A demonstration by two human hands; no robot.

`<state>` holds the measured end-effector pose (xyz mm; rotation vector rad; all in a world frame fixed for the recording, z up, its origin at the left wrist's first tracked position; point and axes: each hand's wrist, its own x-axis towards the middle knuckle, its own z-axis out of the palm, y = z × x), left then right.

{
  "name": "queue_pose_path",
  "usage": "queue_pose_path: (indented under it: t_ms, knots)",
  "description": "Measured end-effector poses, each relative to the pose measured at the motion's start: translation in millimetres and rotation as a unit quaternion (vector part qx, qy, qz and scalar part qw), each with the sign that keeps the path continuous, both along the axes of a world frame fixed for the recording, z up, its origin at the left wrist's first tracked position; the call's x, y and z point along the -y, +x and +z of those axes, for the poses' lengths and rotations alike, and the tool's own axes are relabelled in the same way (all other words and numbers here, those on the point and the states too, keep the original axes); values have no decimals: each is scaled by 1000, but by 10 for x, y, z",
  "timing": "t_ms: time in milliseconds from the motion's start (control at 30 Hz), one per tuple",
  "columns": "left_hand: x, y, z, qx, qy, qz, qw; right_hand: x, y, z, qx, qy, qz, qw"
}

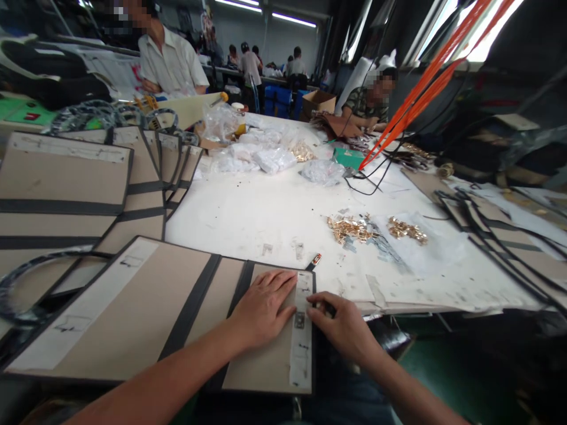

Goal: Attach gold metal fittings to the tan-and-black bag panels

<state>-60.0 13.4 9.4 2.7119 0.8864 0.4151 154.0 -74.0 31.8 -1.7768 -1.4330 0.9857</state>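
Note:
A tan panel with black straps (146,307) lies flat at the near edge of the white table (274,212). My left hand (261,307) rests flat on its right end, fingers stretched out beside a white strip (303,348). A small metal clasp (300,319) sits on that strip between my hands. My right hand (343,327) is curled at the panel's right edge, fingertips pinched near the clasp; what they hold is hidden.
Stacked tan panels (66,189) fill the left side. Piles of gold metal fittings (349,229) and plastic bags (270,158) lie mid-table, more strapped panels (496,236) at right. Orange straps (425,77) hang overhead. Other people sit at the far end.

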Motion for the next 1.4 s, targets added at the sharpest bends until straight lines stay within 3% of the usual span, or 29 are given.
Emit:
queue_pose_path:
  t_ms: [100, 167, 267, 333, 433, 533, 667, 867, 1167, 1400]
  knots:
    - [-38, -6, -26, 5, 6, 0, 1000, -98, 324, 240, -5, 88, -127, 988]
    - [-56, -9, -38, 4, 7, 1, 1000, -159, 586, 331, 8, 172, -231, 958]
    - [-70, -7, -38, -3, 6, 0, 1000, -256, 941, 245, 43, 243, -308, 919]
    - [-75, -5, -35, -8, 7, -2, 1000, -324, 1095, 65, 61, 225, -287, 929]
    - [-81, -7, -44, -9, 15, -2, 1000, -431, 1225, -205, 113, 158, -196, 961]
    - [-86, -14, -61, -6, 23, -1, 1000, -534, 1402, -302, 260, 83, -129, 953]
    - [-91, -25, -81, -1, 28, -1, 1000, -626, 1872, -214, 365, -2, -142, 920]
    - [-88, -26, -96, -1, 26, 2, 1000, -748, 2398, -167, 360, -79, -138, 919]
    - [-53, -13, -9, -16, -8, 8, 1000, -919, 2472, -125, 336, -111, -92, 931]
    - [-2, -21, 30, 7, -27, 10, 1000, -852, 2332, -24, 310, -110, -88, 940]
